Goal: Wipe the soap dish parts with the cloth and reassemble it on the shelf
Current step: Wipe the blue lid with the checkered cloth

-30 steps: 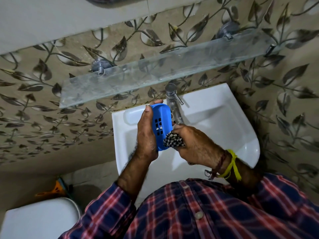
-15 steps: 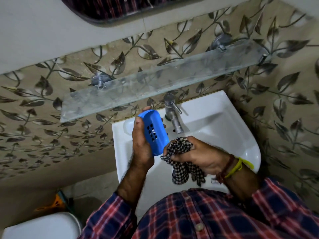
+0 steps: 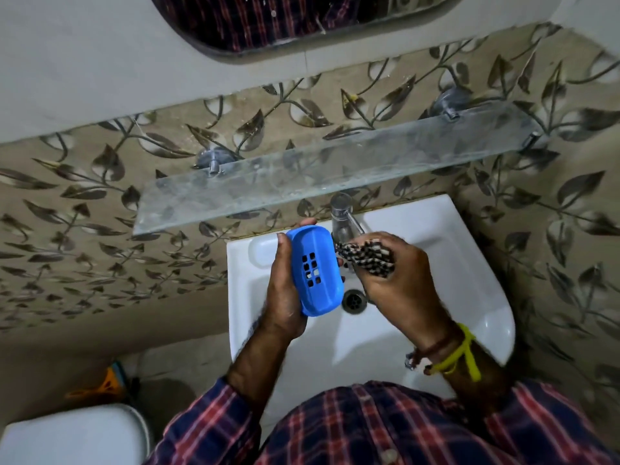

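My left hand (image 3: 283, 293) grips a blue oval soap dish part (image 3: 315, 270) with a cluster of square drain holes, held over the white sink (image 3: 469, 263). Bunched in my right hand (image 3: 399, 276) is a black-and-white checked cloth (image 3: 367, 256), its end touching the dish part's right edge. The glass shelf (image 3: 335, 169) on the wall above carries nothing. No other soap dish part is visible.
A chrome tap (image 3: 342, 213) stands just behind my hands and the drain (image 3: 354, 301) lies below them. Leaf-patterned tiles cover the wall, with a mirror (image 3: 302, 18) above. A white toilet lid (image 3: 67, 434) is at lower left, beside an orange object (image 3: 100, 387).
The dish part has turned so its holed face points up at me. My right hand lifted the hanging cloth and brought it back against the part's right edge. The view tilted up, showing more mirror.
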Tool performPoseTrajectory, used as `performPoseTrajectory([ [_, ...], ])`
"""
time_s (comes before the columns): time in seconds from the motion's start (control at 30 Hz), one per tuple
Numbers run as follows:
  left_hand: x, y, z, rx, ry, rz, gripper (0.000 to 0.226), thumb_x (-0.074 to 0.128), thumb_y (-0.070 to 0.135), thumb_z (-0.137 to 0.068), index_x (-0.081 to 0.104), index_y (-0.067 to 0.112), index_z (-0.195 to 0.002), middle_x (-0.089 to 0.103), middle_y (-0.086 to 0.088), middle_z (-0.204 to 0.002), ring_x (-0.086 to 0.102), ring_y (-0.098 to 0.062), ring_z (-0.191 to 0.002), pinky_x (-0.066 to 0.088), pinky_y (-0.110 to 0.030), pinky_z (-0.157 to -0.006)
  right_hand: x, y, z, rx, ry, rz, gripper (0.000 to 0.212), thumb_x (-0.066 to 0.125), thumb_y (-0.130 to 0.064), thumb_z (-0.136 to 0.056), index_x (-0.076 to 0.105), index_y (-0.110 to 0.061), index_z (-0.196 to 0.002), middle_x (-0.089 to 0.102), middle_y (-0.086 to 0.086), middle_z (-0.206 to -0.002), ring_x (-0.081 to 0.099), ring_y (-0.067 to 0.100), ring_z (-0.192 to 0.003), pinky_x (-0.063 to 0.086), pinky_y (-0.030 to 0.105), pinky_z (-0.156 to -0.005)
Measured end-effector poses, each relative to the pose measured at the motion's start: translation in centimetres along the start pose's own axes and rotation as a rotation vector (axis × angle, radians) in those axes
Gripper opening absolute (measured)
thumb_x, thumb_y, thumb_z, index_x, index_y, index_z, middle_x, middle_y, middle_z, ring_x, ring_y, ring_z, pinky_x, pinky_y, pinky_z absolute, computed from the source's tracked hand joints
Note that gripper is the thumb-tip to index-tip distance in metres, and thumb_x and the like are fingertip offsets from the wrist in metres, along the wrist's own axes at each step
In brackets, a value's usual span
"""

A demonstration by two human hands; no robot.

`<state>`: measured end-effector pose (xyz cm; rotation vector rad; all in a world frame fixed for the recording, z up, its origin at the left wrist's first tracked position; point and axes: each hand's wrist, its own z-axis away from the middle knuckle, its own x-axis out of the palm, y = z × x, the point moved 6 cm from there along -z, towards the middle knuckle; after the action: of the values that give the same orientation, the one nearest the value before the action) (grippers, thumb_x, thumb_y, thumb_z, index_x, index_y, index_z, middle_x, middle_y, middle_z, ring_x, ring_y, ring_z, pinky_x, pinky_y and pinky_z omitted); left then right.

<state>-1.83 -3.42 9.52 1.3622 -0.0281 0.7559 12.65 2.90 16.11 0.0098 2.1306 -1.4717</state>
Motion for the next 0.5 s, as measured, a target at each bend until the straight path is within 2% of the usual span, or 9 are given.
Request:
performPoseTrajectory([
  [0.07, -0.1, 0.2, 0.1, 0.043, 0.047, -0.084, 0.061, 0.042, 0.067, -0.09, 0.062, 0.026, -0.131, 0.073, -0.004, -0.1, 0.069, -0.023, -0.083, 0.06, -0.04, -0.071, 0.6, -1.6, 0.3, -0.122, -0.04, 0.333, 0.028, 0.068, -0.007, -0.078, 0.066, -0.023, -0.101, 0.072, -0.006, -0.095, 0.068, 0.021, -0.087, 0.052, 0.031, -0.066],
  [0.13, 0.1, 0.5, 0.5, 0.085, 0.09, -0.161, 0.06, 0.043, 0.066, -0.091, 0.061, 0.026, -0.131, 0.073, -0.008, -0.112, 0.07, -0.027, -0.097, 0.058, -0.049, -0.087, 1.2, -1.8, 0.4, -0.092, -0.108, 0.48, 0.026, 0.067, -0.023, -0.084, 0.053, -0.026, -0.105, 0.067, -0.006, -0.088, 0.064, 0.022, -0.076, 0.037, 0.027, -0.054],
  [0.2, 0.2, 1.1, 1.0, 0.126, 0.138, -0.234, 0.062, 0.042, 0.066, -0.09, 0.061, 0.024, -0.131, 0.065, -0.018, -0.129, 0.063, -0.039, -0.116, 0.046, -0.062, -0.102, 2.0, -1.0, 0.6, 0.045, -0.229, 0.401, 0.035, 0.068, -0.035, -0.086, 0.042, -0.027, -0.108, 0.058, -0.01, -0.08, 0.054, 0.013, -0.057, 0.031, 0.023, -0.045],
  [0.27, 0.4, 1.5, 1.3, 0.173, 0.157, -0.306, 0.067, 0.039, 0.068, -0.087, 0.059, 0.024, -0.133, 0.062, -0.02, -0.132, 0.058, -0.045, -0.119, 0.042, -0.068, -0.103, 2.8, -0.1, 0.5, 0.171, -0.327, 0.278, 0.04, 0.069, -0.034, -0.084, 0.039, -0.027, -0.11, 0.061, -0.012, -0.084, 0.056, 0.008, -0.057, 0.038, 0.02, -0.047],
  [0.3, 0.5, 1.7, 1.5, 0.195, 0.161, -0.325, 0.067, 0.037, 0.067, -0.088, 0.058, 0.024, -0.134, 0.062, -0.018, -0.132, 0.058, -0.044, -0.119, 0.041, -0.067, -0.103, 3.0, 0.2, 0.4, 0.195, -0.322, 0.261, 0.041, 0.069, -0.032, -0.083, 0.041, -0.025, -0.111, 0.064, -0.008, -0.088, 0.062, 0.012, -0.066, 0.042, 0.021, -0.051],
  [0.37, 0.8, 1.6, 1.7, 0.234, 0.162, -0.352, 0.059, 0.035, 0.059, -0.094, 0.057, 0.022, -0.134, 0.063, -0.012, -0.133, 0.059, -0.036, -0.122, 0.042, -0.062, -0.106, 2.8, 0.3, 0.0, 0.169, -0.203, 0.328, 0.04, 0.069, -0.028, -0.083, 0.047, -0.019, -0.114, 0.069, 0.003, -0.097, 0.067, 0.024, -0.08, 0.043, 0.022, -0.06],
  [0.43, 1.3, 1.3, 1.9, 0.269, 0.16, -0.398, 0.049, 0.033, 0.048, -0.099, 0.056, 0.023, -0.133, 0.066, 0.004, -0.129, 0.061, -0.022, -0.122, 0.045, -0.051, -0.108, 2.5, -0.1, -0.4, 0.092, -0.039, 0.436, 0.039, 0.073, -0.027, -0.08, 0.056, -0.017, -0.114, 0.072, 0.006, -0.097, 0.068, 0.03, -0.084, 0.044, 0.026, -0.062],
  [0.5, 1.6, 0.9, 1.9, 0.283, 0.156, -0.427, 0.046, 0.034, 0.046, -0.099, 0.056, 0.024, -0.134, 0.065, 0.01, -0.128, 0.059, -0.015, -0.124, 0.045, -0.045, -0.109, 2.7, -0.8, -0.8, 0.024, 0.062, 0.465, 0.028, 0.075, -0.025, -0.077, 0.064, -0.019, -0.102, 0.074, 0.004, -0.089, 0.069, 0.03, -0.079, 0.046, 0.026, -0.061],
])
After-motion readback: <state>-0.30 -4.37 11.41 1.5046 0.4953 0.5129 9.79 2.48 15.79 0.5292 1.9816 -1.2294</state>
